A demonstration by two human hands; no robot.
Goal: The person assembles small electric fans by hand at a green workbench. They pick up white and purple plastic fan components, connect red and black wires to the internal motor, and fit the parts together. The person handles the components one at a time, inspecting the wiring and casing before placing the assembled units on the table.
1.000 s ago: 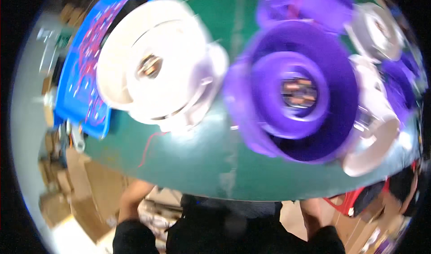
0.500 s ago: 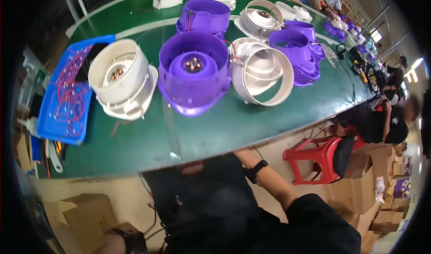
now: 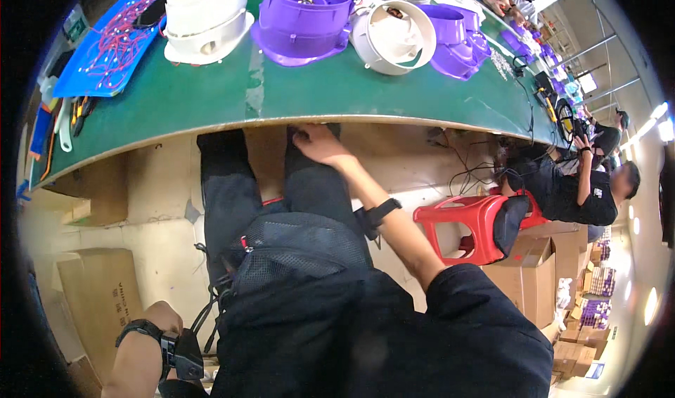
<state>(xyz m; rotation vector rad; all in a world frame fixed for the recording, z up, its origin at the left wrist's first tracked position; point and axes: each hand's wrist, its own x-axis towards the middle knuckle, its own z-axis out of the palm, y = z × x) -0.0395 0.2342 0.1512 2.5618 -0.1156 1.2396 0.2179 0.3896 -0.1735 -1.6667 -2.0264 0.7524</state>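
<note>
The person is standing at a green bench, looking down along their own dark clothes. The right hand is reaching forward and resting at the bench's front edge, just under the lip; its fingers are curled together against the underside, and whether they are gripping anything cannot be told. A black band is sitting on that forearm. The left hand is hanging low at the person's side, only its wrist with a black strap showing, so its fingers cannot be judged. On the bench, well above the right hand, a white housing, a purple housing and a tilted white ring are standing in a row, close together. A blue tray of red wires is lying to their left. A red stool is standing to the right, beside a seated co-worker.
</note>
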